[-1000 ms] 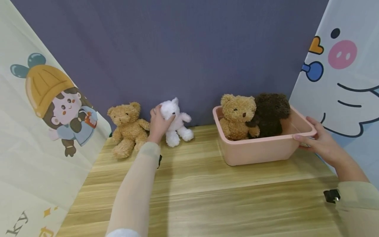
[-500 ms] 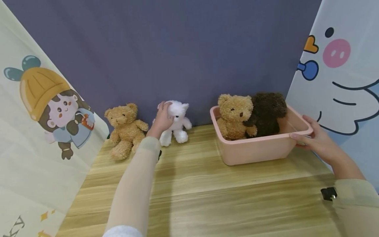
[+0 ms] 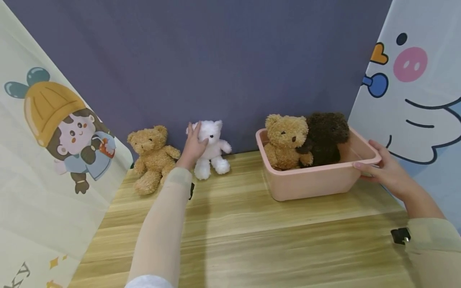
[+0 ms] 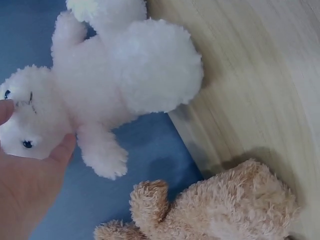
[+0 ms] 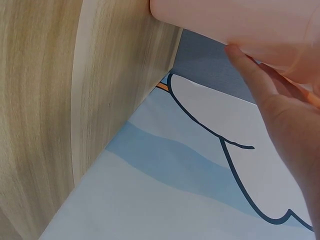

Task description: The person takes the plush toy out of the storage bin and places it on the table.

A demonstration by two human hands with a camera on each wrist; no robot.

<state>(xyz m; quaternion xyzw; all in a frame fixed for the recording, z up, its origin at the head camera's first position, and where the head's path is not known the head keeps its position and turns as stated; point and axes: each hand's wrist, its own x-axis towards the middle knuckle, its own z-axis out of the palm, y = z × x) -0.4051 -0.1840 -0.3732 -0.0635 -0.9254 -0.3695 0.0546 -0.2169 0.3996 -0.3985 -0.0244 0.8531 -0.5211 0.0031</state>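
Observation:
A white plush toy (image 3: 212,150) sits upright against the dark backdrop. My left hand (image 3: 194,146) rests on its head, fingers spread and fairly straight, thumb across the face. In the left wrist view, fingertips lie at the face and side of the white plush toy (image 4: 92,82). Left of that hand sits a light brown teddy bear (image 3: 153,156). My right hand (image 3: 390,172) grips the right end of a pink bin (image 3: 313,186), thumb at the rim and fingers beneath it. Inside the bin sit another light brown teddy bear (image 3: 287,140) and a dark brown plush toy (image 3: 325,138).
All this stands on a wood-grain table (image 3: 252,248). A dark grey-blue backdrop (image 3: 216,60) closes off the back. Printed cartoon panels stand left (image 3: 29,160) and right (image 3: 439,120) of the table.
The white plush toy has straightened from a lean and turned slightly. My left hand has shifted about its head, and its fingers have spread. The right hand keeps its hold on the bin.

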